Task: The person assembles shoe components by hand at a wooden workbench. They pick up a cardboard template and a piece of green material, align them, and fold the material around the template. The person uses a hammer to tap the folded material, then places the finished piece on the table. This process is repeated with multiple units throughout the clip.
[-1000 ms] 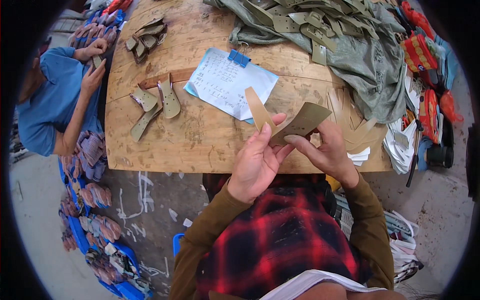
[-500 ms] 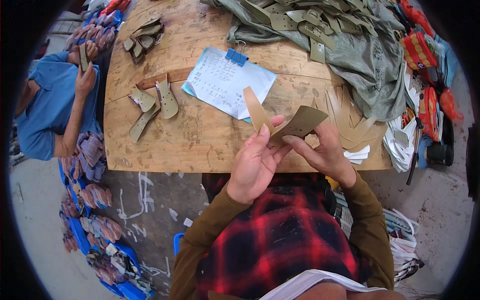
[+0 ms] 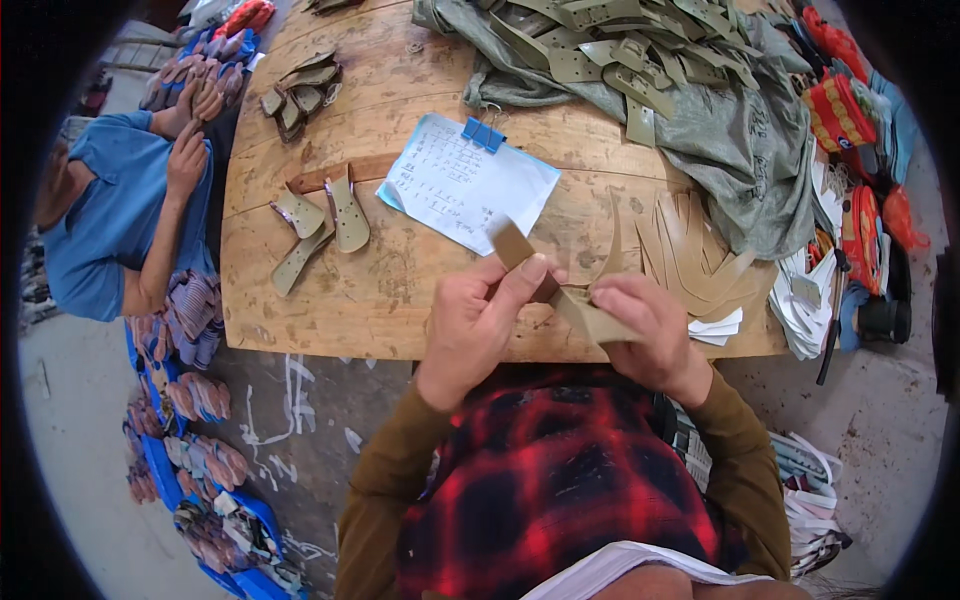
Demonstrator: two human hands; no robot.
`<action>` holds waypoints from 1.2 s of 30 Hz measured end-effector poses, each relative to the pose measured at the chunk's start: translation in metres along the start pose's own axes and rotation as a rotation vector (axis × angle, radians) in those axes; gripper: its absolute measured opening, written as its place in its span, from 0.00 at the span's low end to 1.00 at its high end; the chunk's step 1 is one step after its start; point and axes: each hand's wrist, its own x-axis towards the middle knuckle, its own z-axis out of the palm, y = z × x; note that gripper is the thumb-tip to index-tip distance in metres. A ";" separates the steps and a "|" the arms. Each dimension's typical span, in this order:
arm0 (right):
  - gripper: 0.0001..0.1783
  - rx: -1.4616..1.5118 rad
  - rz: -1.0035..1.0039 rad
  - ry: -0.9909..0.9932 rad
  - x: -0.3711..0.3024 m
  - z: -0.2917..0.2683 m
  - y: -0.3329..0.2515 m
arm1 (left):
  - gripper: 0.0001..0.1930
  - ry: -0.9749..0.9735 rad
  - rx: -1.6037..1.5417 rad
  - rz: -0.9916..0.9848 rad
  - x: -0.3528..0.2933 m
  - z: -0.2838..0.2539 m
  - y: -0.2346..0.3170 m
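An olive leather-like shoe piece (image 3: pixel 592 318) stretches between my two hands above the table's near edge, its far end blurred. My left hand (image 3: pixel 470 325) pinches it with the thumb on top. The fingers of my right hand (image 3: pixel 655 325) are curled over its other end. Just beyond my right hand a thin curved tan strip (image 3: pixel 613 235) points away from me; whether that hand holds its lower end is hidden. More tan curved strips (image 3: pixel 690 245) lie piled to the right.
Assembled olive pieces (image 3: pixel 350 220) lie left of a written sheet (image 3: pixel 470 185) with a blue binder clip (image 3: pixel 484 134). Olive cut pieces (image 3: pixel 630 65) heap on grey-green cloth (image 3: pixel 735 180) at the back right. A co-worker in a blue shirt (image 3: pixel 130 215) works at the left.
The olive piece has been turned and lowered, and my left hand has shifted left and taken hold of it. The tan strip has gone from my left hand to beyond my right.
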 end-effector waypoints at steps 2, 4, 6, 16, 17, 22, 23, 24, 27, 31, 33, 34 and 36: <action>0.18 -0.099 -0.085 -0.031 0.002 -0.003 -0.002 | 0.12 0.122 0.194 0.097 -0.004 0.001 0.006; 0.16 -0.149 -0.090 -0.045 0.004 -0.001 -0.003 | 0.12 0.128 0.386 0.174 -0.007 -0.003 0.010; 0.16 -0.175 -0.074 -0.074 0.002 0.001 -0.004 | 0.09 0.125 0.585 0.184 -0.013 0.002 0.018; 0.12 -0.219 0.003 -0.098 0.004 0.011 0.000 | 0.09 0.163 0.600 0.258 -0.025 0.019 0.016; 0.11 -0.229 0.011 -0.100 0.002 0.012 0.000 | 0.10 0.148 0.560 0.230 -0.024 0.018 0.015; 0.10 -0.286 0.040 -0.142 0.000 0.014 0.002 | 0.15 0.068 0.534 0.047 -0.024 0.009 0.018; 0.10 -0.292 0.049 -0.149 0.001 0.015 0.002 | 0.15 0.062 0.478 0.038 -0.023 0.008 0.014; 0.10 -0.296 0.054 -0.154 0.001 0.016 0.002 | 0.16 0.057 0.425 0.031 -0.022 0.004 0.006; 0.10 -0.305 0.078 -0.176 0.002 0.017 0.001 | 0.18 0.093 0.295 0.047 -0.024 0.004 -0.012; 0.11 -0.284 0.172 -0.215 0.004 0.017 -0.004 | 0.20 0.113 0.287 0.182 -0.026 0.013 -0.016; 0.13 -0.214 0.242 -0.235 0.006 0.015 -0.009 | 0.21 0.100 0.143 0.283 -0.022 0.019 -0.021; 0.15 -0.055 0.263 -0.186 0.011 0.014 -0.011 | 0.21 0.073 -0.019 0.236 -0.019 0.018 -0.019; 0.19 0.260 0.300 -0.091 0.022 0.011 -0.016 | 0.20 0.019 -0.399 0.030 -0.010 0.016 -0.011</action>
